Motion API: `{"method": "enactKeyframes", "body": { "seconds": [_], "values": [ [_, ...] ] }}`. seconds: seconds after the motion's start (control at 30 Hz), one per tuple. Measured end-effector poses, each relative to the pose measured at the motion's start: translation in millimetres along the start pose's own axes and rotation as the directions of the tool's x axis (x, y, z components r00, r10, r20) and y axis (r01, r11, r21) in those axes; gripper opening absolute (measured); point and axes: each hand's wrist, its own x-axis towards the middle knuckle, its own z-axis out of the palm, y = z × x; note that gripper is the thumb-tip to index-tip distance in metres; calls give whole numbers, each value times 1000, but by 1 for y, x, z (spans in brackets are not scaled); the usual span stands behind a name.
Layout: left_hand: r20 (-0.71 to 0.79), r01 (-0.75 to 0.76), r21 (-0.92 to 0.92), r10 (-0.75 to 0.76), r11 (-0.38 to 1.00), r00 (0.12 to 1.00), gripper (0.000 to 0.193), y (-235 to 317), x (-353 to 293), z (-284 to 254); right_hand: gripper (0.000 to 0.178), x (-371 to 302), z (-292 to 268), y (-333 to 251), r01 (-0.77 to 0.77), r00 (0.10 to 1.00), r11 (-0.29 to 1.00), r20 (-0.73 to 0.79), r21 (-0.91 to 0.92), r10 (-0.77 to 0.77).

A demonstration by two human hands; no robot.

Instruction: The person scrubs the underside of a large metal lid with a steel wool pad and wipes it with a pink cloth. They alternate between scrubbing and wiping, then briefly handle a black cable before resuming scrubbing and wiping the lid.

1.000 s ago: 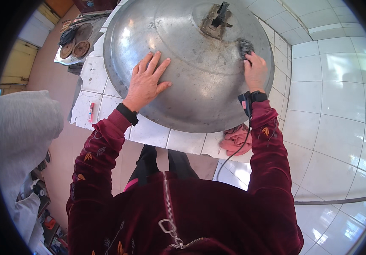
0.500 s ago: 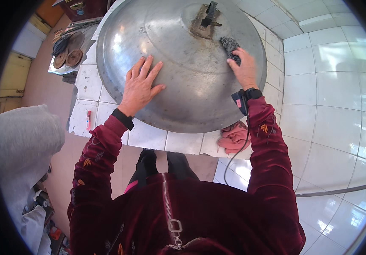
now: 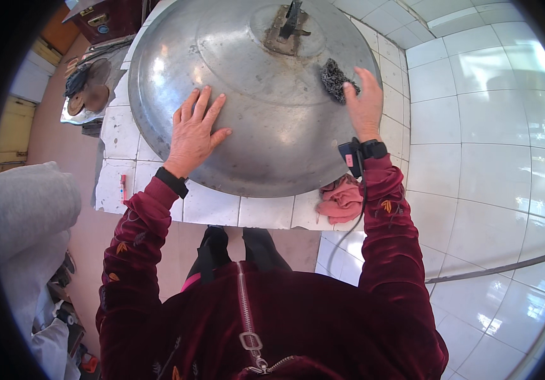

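A large, round, domed grey metal lid [image 3: 253,139] with a dark bracket-like handle [image 3: 290,22] lies on the white tiled counter [image 3: 212,206]. My left hand [image 3: 191,136] rests open on the lid's left side, fingers spread. On the right side, my right hand [image 3: 366,111] holds a dark, curly wire scouring pad [image 3: 334,81] loosely at its edge, thumb against it and index finger stretched beyond. The pad lies against the lid below and right of the handle. Part of the grip is hidden.
A crumpled pink cloth [image 3: 341,201] lies at the counter's front edge, beside a cable [image 3: 356,225] hanging from my right wrist. A small red-and-white tube [image 3: 123,188] sits front left. White tiled wall [image 3: 475,152] rises on the right. Grey fabric [image 3: 32,202] stands at left.
My right fingers have spread and shifted slightly on the scouring pad, which now shows more of itself. My left hand stays flat on the lid. The whole view has shifted a little.
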Motion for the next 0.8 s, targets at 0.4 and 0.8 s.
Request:
{"method": "enactKeyframes", "body": {
  "seconds": [0.4, 0.8],
  "values": [
    [41, 43, -57, -41, 997, 998, 73, 5, 3, -8, 37, 56, 50, 45, 135, 954, 990, 266, 36, -140],
    [102, 77, -46, -72, 996, 992, 75, 7, 5, -9, 43, -7, 11, 70, 280, 804, 928, 469, 245, -366]
  ]
}}
